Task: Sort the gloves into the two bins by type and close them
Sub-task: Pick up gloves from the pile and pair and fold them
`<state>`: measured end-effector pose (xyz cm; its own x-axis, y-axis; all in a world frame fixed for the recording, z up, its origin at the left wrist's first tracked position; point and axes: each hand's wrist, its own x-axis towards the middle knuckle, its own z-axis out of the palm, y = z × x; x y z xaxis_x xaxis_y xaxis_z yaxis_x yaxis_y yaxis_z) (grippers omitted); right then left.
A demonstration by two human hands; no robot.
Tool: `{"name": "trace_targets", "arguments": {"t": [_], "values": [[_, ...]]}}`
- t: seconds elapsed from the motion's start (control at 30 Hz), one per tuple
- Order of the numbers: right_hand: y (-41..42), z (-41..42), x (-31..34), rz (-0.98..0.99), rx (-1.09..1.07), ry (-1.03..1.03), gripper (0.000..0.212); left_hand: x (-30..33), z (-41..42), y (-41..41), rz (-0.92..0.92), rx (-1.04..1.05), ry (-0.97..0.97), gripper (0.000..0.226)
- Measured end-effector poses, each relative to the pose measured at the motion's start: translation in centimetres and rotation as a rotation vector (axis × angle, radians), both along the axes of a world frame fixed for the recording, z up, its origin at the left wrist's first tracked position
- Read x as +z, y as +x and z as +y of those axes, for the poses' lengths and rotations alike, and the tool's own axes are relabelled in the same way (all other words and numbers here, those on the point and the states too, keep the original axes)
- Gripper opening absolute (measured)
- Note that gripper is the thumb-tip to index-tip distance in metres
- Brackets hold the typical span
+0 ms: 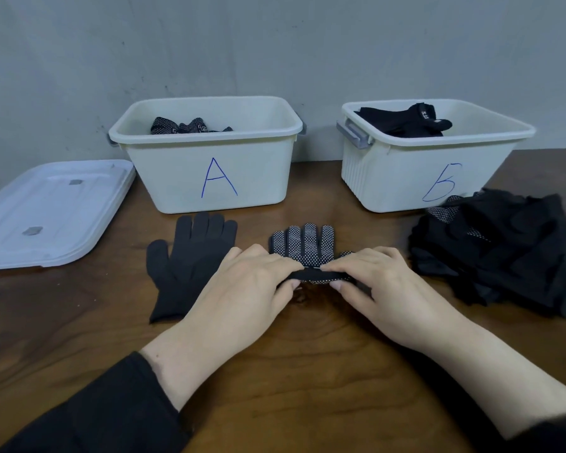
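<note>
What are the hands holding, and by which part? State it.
Both the left hand and the right hand pinch the dotted glove by its cuff end, which lies folded over on the table.

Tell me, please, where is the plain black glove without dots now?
The plain black glove lies flat on the table, left of centre in the head view, in front of bin A and just left of the left hand.

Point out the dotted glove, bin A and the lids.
dotted glove [303,240], head view, on its middle fingers
bin A [242,178], head view, on its front wall right of the letter
lids [51,210], head view, on the top lid's flat middle
</note>
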<state>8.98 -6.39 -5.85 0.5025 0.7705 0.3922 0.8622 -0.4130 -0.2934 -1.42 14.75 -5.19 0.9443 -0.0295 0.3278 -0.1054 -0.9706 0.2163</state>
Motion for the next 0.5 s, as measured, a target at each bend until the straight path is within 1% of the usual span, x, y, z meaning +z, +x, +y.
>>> {"name": "trace_targets", "arguments": {"t": [0.07, 0.17, 0.23, 0.33, 0.37, 0.43, 0.5], "values": [[-0.1, 0.0, 0.2, 0.053, -0.012, 0.006, 0.015, 0.1, 0.0, -0.3, -0.005, 0.013, -0.075, 0.023], [-0.1, -0.1, 0.4, 0.228, -0.061, 0.072, 0.013, 0.2, 0.0, -0.3, 0.001, 0.062, -0.228, 0.022], [0.1, 0.2, 0.5, 0.347, -0.067, 0.124, 0.014, 0.4, 0.0, 0.2, 0.043, 0.101, -0.332, 0.020], [0.7, 0.9, 0.5, 0.528, -0.085, 0.220, 0.019, 0.4, 0.1, 1.1, 0.055, 0.155, -0.476, 0.023], [0.9, 1.1, 0.4, 0.559, -0.098, 0.249, 0.020, 0.4, 0.1, 1.4, 0.056, 0.172, -0.502, 0.025], [1.3, 1.6, 0.2, 0.567, -0.135, 0.283, 0.024, 0.4, 0.1, 1.9, 0.044, 0.192, -0.495, 0.027], [1.7, 1.9, 0.1, 0.482, -0.172, 0.290, 0.028, 0.4, 0.0, 2.4, -0.004, 0.207, -0.420, 0.029]]}}
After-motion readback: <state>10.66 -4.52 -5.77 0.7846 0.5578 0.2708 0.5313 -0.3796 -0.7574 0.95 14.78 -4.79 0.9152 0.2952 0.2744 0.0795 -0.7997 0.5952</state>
